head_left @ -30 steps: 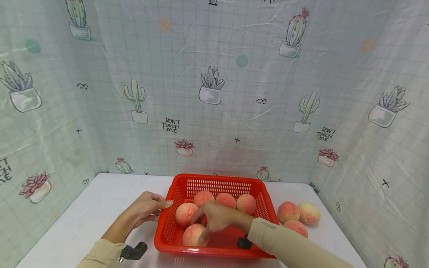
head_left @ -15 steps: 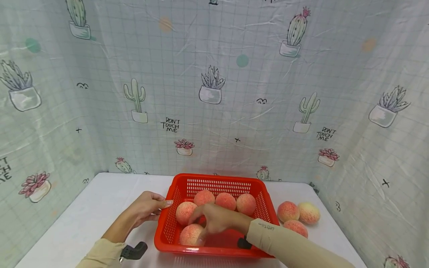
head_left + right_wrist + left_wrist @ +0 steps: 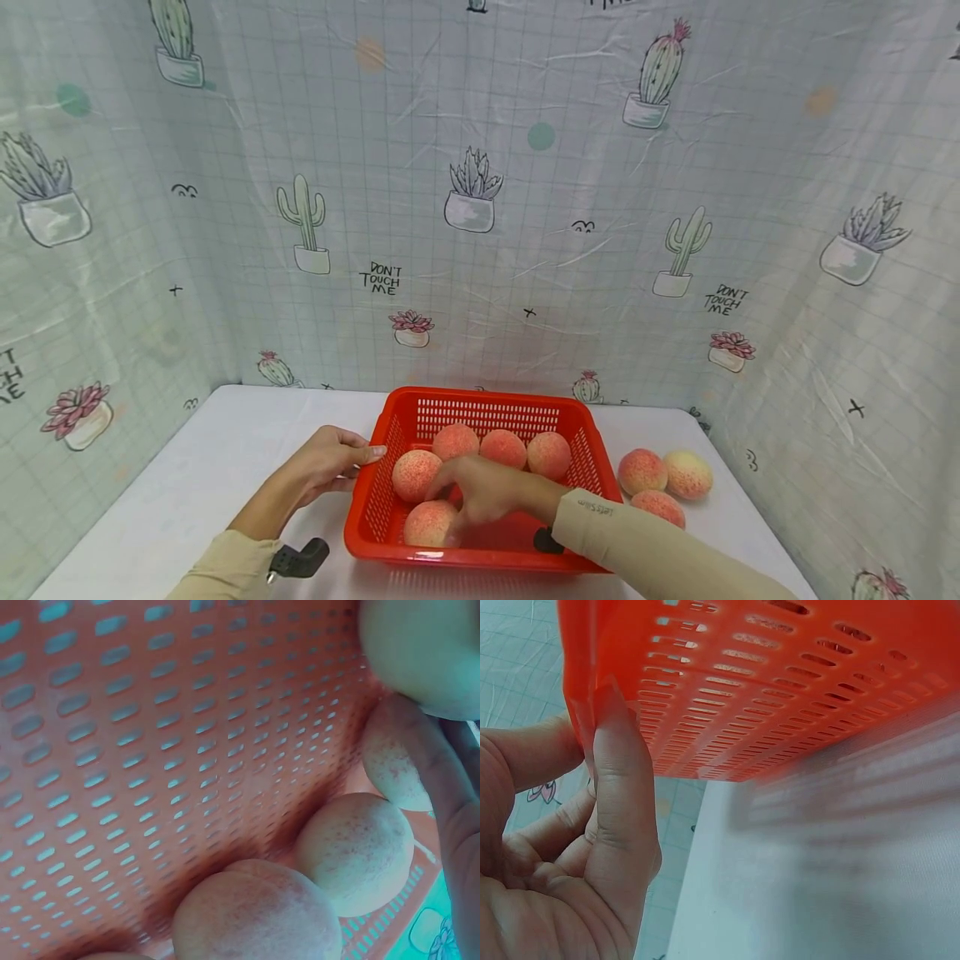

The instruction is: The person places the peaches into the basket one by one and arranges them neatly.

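Note:
A red perforated plastic basket [image 3: 487, 560] stands on the white table with several pinkish peaches inside. My left hand [image 3: 333, 458] pinches its left rim; in the left wrist view the thumb and a finger [image 3: 622, 780] lie on either side of that rim. Reaching into the front left of the basket, my right hand [image 3: 480, 492] has its fingers and thumb around a peach [image 3: 427, 525]. That peach [image 3: 427, 652] fills the upper right corner of the right wrist view. Just behind it is another peach [image 3: 416, 475], and a row of peaches [image 3: 502, 450] lines the back wall.
To the right of the basket, a yellowish peach [image 3: 688, 475] and two pinker peaches [image 3: 642, 472] sit grouped on the table [image 3: 300, 408]. A cactus-print curtain [image 3: 480, 250] encloses the back and sides.
My right hand has shifted the front peach slightly to the left, near the basket's front left corner. The left hand keeps its hold on the rim.

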The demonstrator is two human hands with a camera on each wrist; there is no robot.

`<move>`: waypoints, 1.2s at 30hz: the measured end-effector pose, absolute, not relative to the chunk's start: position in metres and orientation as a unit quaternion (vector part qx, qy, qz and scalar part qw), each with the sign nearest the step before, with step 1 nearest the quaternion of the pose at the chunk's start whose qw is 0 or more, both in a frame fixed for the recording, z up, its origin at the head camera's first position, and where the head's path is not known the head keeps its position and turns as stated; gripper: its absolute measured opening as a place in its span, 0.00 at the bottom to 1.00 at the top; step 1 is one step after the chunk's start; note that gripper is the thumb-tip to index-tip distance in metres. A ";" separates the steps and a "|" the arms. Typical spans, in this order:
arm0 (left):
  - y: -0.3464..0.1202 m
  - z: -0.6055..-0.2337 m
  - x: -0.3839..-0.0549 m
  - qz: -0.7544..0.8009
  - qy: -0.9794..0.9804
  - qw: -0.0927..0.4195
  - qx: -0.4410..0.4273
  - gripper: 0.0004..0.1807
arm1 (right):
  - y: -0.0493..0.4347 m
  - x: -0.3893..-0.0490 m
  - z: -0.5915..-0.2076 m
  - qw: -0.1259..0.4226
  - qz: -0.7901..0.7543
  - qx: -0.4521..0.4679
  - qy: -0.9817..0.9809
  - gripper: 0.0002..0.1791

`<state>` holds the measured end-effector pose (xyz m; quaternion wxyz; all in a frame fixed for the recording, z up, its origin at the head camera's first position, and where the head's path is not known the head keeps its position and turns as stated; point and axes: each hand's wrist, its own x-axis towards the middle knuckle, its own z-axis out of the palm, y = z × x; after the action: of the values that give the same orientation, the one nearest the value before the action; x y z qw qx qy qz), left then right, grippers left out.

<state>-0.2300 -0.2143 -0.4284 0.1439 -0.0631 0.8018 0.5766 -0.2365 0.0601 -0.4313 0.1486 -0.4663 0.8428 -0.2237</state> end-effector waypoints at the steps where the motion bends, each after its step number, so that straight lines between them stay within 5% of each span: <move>1: -0.214 -0.429 -0.230 0.576 0.802 0.143 -0.063 0.20 | 0.059 -0.236 -0.432 0.147 -0.223 -0.469 0.842 0.27; 27: -0.215 -0.429 -0.232 0.574 0.802 0.152 -0.055 0.21 | 0.103 -0.236 -0.382 0.184 -0.323 -0.337 0.865 0.33; 36: -0.217 -0.429 -0.232 0.569 0.805 0.158 -0.053 0.22 | 0.176 -0.241 -0.359 0.122 -0.361 -0.307 0.873 0.34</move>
<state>-0.2323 -0.2174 -0.4289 0.1577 -0.0531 0.8050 0.5694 -0.2407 0.1759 -0.3587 0.1215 -0.3065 0.8725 -0.3605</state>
